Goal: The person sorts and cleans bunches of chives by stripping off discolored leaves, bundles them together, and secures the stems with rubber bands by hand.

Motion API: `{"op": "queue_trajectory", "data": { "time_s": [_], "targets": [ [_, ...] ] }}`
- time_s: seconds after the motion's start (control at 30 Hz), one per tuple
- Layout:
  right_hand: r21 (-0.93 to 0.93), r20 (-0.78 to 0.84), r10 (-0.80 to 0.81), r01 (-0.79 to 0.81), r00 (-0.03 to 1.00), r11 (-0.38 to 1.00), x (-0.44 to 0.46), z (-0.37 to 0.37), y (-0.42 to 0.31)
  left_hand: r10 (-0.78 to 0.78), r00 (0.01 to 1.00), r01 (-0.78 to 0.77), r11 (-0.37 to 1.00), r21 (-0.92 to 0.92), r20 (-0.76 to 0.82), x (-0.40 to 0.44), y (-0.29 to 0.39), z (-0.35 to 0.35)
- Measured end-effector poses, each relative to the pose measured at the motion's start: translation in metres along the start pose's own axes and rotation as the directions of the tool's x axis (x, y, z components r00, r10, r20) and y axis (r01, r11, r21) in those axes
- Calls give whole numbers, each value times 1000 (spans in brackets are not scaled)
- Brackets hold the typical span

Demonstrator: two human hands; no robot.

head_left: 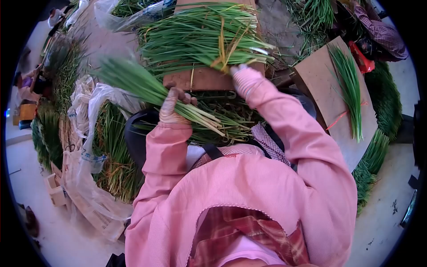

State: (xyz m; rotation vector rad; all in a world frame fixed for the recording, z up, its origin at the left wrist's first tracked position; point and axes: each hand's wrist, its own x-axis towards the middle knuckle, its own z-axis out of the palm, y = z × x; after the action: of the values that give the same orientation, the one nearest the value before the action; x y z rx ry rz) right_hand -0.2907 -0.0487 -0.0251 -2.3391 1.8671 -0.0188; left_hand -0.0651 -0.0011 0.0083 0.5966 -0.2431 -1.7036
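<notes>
Mid-frame, the left hand (177, 96) grips green stalks (141, 83) while the right hand (240, 70), closed on yellowed leaves (223, 54), apparently sorts, calling for a light pinch.

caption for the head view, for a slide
Left hand grips a bundle of green stalks while the right hand reaches to stalks piled on a brown board.

soft dim daylight, faint shadows, fisheye edges curved and black, left-side leaf tips seemingly motion-blurred
</notes>
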Motion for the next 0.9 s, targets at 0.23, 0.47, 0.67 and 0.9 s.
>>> {"op": "queue_trajectory", "data": {
  "time_s": [0.23, 0.47, 0.67, 0.9],
  "targets": [
    [814, -218, 32, 164, 975, 558, 17, -2, 31, 25, 997, -9, 980, 198, -77, 2, -3, -9],
    [-18, -196, 44, -49, 980, 999, 29, -53, 85, 95, 995, -89, 977, 192, -20, 6, 7, -18],
    [43, 57, 192, -194, 980, 980, 25, -16, 41, 207, 978, -202, 963, 180, -6, -6, 18, -7],
    [985, 119, 86, -129, 989, 118, 26, 49, 78, 385, 920, -373, 919, 128, -78, -18, 50, -20]
  ]
}}
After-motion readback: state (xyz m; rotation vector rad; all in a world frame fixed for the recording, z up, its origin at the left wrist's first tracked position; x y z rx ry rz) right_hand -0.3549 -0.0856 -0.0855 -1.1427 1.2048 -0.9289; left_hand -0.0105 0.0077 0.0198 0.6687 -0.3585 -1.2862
